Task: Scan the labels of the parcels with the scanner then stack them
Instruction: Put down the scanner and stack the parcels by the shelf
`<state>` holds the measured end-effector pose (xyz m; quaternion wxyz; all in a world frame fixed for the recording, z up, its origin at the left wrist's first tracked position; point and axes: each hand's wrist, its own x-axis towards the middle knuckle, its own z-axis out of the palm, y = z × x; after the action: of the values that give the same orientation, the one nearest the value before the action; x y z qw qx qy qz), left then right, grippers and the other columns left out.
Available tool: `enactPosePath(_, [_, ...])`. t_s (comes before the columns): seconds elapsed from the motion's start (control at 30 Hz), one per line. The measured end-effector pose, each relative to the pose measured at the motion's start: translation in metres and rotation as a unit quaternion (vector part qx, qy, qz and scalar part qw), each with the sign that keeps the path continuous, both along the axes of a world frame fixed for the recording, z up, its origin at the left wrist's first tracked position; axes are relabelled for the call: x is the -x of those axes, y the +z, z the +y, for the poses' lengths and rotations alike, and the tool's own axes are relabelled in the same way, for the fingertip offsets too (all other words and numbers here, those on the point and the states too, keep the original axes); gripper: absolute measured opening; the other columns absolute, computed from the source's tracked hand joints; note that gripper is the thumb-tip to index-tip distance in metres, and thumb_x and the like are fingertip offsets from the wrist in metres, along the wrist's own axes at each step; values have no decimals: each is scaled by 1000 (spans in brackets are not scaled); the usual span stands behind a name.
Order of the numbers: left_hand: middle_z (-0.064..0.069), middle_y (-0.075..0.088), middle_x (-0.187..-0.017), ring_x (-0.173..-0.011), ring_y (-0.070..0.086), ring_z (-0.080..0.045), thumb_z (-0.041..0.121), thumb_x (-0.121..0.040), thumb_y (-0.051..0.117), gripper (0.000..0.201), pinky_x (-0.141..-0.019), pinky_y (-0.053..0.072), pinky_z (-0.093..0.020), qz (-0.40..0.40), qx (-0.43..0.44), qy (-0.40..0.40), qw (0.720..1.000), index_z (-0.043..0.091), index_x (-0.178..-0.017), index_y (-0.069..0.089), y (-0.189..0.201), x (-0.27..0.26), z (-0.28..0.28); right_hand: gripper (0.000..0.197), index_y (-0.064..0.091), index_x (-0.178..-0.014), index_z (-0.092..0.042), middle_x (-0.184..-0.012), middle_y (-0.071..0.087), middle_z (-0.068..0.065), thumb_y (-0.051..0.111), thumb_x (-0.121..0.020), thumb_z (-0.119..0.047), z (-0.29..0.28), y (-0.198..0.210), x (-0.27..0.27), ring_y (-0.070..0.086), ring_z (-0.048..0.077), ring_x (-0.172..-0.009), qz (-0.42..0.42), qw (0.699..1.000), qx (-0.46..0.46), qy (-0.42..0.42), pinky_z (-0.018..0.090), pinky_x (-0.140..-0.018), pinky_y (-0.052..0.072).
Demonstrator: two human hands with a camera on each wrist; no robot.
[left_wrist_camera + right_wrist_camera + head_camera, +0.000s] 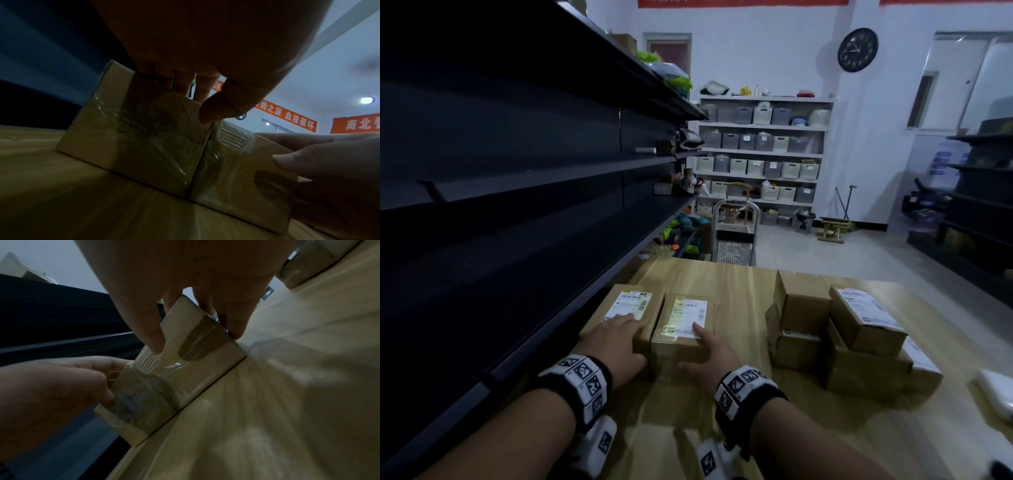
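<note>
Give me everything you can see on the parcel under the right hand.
The right parcel is a small brown cardboard box, sealed with glossy clear tape. It lies flat on the wooden table, label facing up: white, with a yellowish tint and print too blurred to read. Its left side sits against the left parcel. The right hand grips its near end, thumb on the label and fingers down the right side.
</note>
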<state>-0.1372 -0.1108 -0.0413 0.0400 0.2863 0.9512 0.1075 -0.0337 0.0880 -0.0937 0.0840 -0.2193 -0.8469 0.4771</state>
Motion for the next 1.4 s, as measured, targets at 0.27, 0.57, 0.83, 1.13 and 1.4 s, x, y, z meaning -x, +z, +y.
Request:
enactPosePath(0.27, [9, 33, -178, -161, 36, -17, 38, -94, 72, 81, -132, 33, -40, -3, -8, 0, 1000, 36, -168, 39, 4, 2, -1, 99, 32, -161, -49, -174, 25, -3, 87, -81, -35, -5, -11, 2, 40, 22, -153, 8, 1000, 12, -6, 43, -120, 46])
enactPosePath(0.57, [0, 50, -164, -149, 48, -24, 44, -95, 74, 74, -122, 44, -42, -39, -33, 11, 999, 30, -161, 44, 10, 0, 1, 87, 38, -162, -29, -120, 63, -22, 85, -89, -21, 7, 11, -32, 59, -8, -87, 104, 983, 151, -10, 10, -67, 54])
enactPosePath(0.83, [-5, 49, -168, -149, 51, -27, 37, -99, 75, 73, -116, 48, -42, -35, -218, 15, 975, 28, -165, 45, 23, -30, 24, 92, 58, -145, -30, -142, 65, -2, 87, -66, -67, 44, 15, -77, 65, 19, -124, 137, 968, 152, -143, 48, -106, 57])
enactPosePath(1.13, [1, 53, -164, -150, 51, -21, 39, -98, 80, 68, -119, 43, -39, -86, -338, -75, 934, 25, -159, 53, 27, -95, 126, 35, 70, -114, -25, -109, 77, -1, 83, -88, -45, 107, 40, -137, 73, 17, -101, 152, 956, 85, -236, 48, -92, 64])
enactPosePath(1.4, [-5, 52, -165, -150, 52, -25, 49, -101, 74, 69, -120, 47, -45, -164, -363, -71, 914, 26, -161, 49, 21, -107, 212, 38, 67, -111, -22, -102, 75, -1, 85, -86, -44, 177, 71, -181, 68, 12, -85, 172, 916, 42, -361, 25, -61, 47])
